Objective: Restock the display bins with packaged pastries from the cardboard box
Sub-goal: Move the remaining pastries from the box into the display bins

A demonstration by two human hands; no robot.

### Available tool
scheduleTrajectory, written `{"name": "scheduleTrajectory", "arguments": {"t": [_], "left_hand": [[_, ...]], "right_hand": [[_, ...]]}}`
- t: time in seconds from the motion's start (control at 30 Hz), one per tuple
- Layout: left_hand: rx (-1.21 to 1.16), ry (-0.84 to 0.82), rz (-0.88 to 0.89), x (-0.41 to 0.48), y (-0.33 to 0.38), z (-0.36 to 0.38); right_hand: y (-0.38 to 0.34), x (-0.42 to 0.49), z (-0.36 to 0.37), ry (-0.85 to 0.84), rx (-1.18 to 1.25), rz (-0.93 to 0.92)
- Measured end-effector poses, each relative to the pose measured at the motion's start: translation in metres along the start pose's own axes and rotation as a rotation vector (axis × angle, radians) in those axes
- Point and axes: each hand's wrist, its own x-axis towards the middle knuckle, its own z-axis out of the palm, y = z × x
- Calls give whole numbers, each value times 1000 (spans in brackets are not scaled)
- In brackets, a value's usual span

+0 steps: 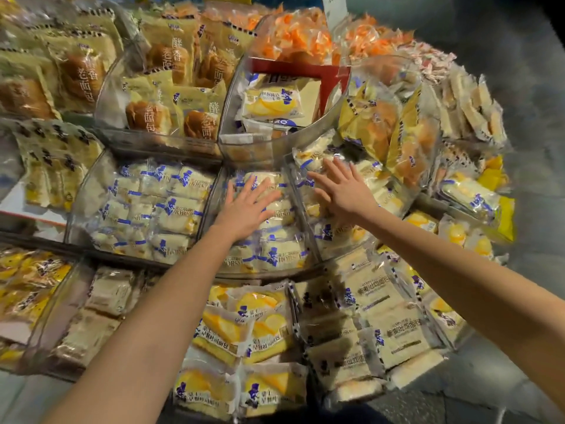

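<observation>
Pressing flat, left hand (250, 206) on pastry packs (279, 255), long axes crosswise.

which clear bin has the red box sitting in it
The upper-tier middle bin, just behind the one the left hand rests in. It alone holds a red-edged box; the neighbouring bins hold only loose packs.

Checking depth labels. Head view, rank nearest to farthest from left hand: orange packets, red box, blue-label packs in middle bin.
1. Blue-label packs, under the left hand, touching.
2. Red box, upper tier, behind.
3. Orange packets, top, farthest back.
</observation>
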Motion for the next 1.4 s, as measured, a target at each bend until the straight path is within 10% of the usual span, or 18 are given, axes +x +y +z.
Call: {"name": "scheduleTrajectory", "arguments": {"t": [0.2, 0.53, 1.03, 1.23, 1.4], "left_hand": [[-33, 72, -43, 1, 5, -18], [-842, 302, -507, -25, 2, -20], [-591, 395, -394, -13, 13, -17], [-260, -41, -68, -26, 28, -5], [-208, -33, -120, -20, 23, 4]], "right_hand": [[12, 5, 2, 12, 51, -32], [11, -20, 6, 127, 33, -150], [19, -20, 14, 142, 66, -108], [17, -18, 13, 144, 38, -108], [19, -17, 14, 111, 0, -100]]}}
